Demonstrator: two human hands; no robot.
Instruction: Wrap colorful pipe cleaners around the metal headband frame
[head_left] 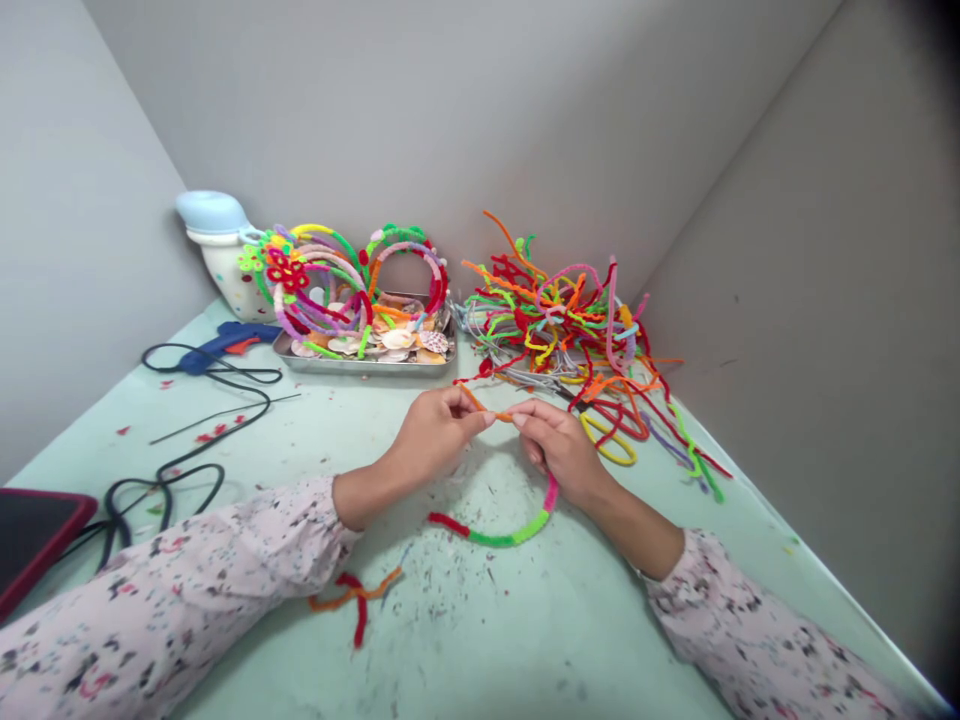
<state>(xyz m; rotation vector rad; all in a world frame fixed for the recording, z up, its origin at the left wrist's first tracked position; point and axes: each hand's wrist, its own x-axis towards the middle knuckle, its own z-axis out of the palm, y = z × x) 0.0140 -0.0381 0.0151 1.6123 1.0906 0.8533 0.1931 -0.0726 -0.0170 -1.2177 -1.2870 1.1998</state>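
Between my two hands runs an orange pipe cleaner [472, 399], pinched near the middle of the table. My left hand [441, 432] grips it with thumb and forefinger. Close beside it, my right hand [559, 445] pinches the same orange piece. A curved band wrapped in red, green and pink [512, 538] hangs or lies below my right hand; its upper end is hidden behind that hand. Crossed orange and red pipe cleaner pieces [360, 596] lie near my left sleeve.
A metal tray [367, 368] holds shells and colourful hoops. Right of it is a pile of pipe cleaners [555, 310] with yellow-handled scissors [611, 440]. At left are a white cup [231, 270], a blue glue gun [225, 343], black cable [169, 470] and a dark tablet [37, 535].
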